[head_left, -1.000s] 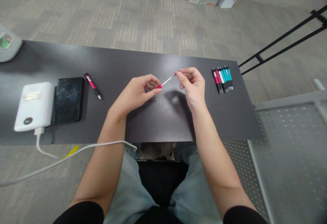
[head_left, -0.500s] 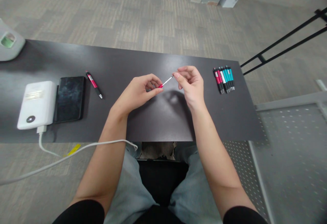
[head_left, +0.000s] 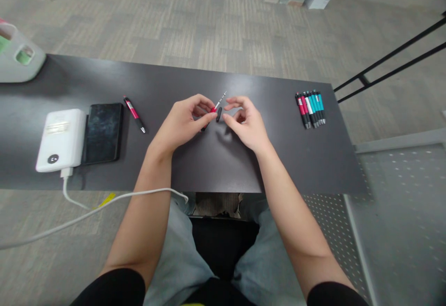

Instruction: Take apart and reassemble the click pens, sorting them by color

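Note:
My left hand (head_left: 188,122) is closed on a partly dismantled red pen (head_left: 213,109). From the pen's upper end a thin white refill (head_left: 220,99) sticks out up and to the right. Below the thumb a bit of the dark grip shows; the fingers hide the rest of the barrel. Between the two hands is a small black pen part (head_left: 219,114), close to my left thumb; whether it touches the table, I cannot tell. My right hand (head_left: 247,124) is just right of that part, thumb and fingers apart, with nothing visible in them.
A red and black pen (head_left: 134,114) lies left of my hands, near a black phone-like slab (head_left: 103,133) and a white power bank (head_left: 61,139) with a white cable (head_left: 114,200) crossing my left forearm. Several red, white and teal pens (head_left: 310,109) lie in a row at right.
My right fingers have moved off the refill's end and spread. The refill now points more steeply upward, and the small black part has come into view between the hands.

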`<state>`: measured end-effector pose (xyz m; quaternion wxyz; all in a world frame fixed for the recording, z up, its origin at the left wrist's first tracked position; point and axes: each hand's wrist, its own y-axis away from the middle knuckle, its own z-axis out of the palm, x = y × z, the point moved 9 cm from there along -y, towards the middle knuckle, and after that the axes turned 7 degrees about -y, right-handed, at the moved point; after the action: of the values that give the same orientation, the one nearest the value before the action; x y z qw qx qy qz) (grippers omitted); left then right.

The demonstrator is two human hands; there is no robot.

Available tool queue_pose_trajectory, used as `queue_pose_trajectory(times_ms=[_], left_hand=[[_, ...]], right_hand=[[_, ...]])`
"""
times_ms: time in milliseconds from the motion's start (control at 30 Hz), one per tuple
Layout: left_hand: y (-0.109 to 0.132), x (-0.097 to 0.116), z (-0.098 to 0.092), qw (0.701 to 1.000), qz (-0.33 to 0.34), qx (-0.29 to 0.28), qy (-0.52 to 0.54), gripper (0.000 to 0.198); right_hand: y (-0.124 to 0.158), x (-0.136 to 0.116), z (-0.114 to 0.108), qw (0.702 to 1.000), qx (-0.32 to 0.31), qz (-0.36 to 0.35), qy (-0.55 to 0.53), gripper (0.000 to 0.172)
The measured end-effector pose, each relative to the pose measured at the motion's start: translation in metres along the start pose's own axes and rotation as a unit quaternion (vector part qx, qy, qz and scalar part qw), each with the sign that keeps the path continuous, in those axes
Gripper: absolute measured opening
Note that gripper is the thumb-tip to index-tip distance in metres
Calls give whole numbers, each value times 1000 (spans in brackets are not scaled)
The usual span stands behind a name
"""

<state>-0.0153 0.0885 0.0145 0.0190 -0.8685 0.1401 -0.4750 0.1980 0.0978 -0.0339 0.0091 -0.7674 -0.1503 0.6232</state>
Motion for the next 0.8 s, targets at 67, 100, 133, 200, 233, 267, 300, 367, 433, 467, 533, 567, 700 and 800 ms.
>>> queue_pose_trajectory(times_ms=[67,100,133,200,233,267,300,367,433,467,533,567,700,800], left_hand=[[2,-5,-8,1000,-11,16,-4,24],[2,-8,-11,1000,-15,22,-6,24],[3,-10,-13,999,-17,29,-6,24],[4,-13,-17,999,-15,39,2,25],[4,-13,-17,999,-12,41,8,27],[4,-13,-17,999,-10,42,14,29],[4,-13,-17,999,-10,40,17,31],[4,-13,-15,999,-15,34,15,33],[4,-12,-14,999,-21,27,6,31],[4,-11,-14,1000,-21,22,2,30],[3,-9,-14,1000,-19,18,-6,27],[2,-8,-14,1000,-18,18,-10,25],[0,-4,-12,1000,-13,15,-22,22],[-1,2,-4,1000,-2,-6,-16,23]], right_hand=[[2,1,3,998,-12,-2,69,47],[3,1,5,995,-15,-2,101,46],[4,1,7,991,-16,-2,130,47],[5,0,11,985,-13,1,174,55],[6,-1,13,982,-11,5,191,58],[6,-2,14,979,-11,9,206,58],[6,-3,16,976,-14,13,219,57],[6,-5,19,971,-22,21,238,49],[5,-6,20,970,-26,21,240,42],[4,-7,20,972,-26,18,231,39],[3,-7,19,980,-24,13,197,39],[2,-5,18,984,-24,14,174,39],[-1,4,6,998,8,25,62,36],[-3,4,-22,995,98,3,-21,45]])
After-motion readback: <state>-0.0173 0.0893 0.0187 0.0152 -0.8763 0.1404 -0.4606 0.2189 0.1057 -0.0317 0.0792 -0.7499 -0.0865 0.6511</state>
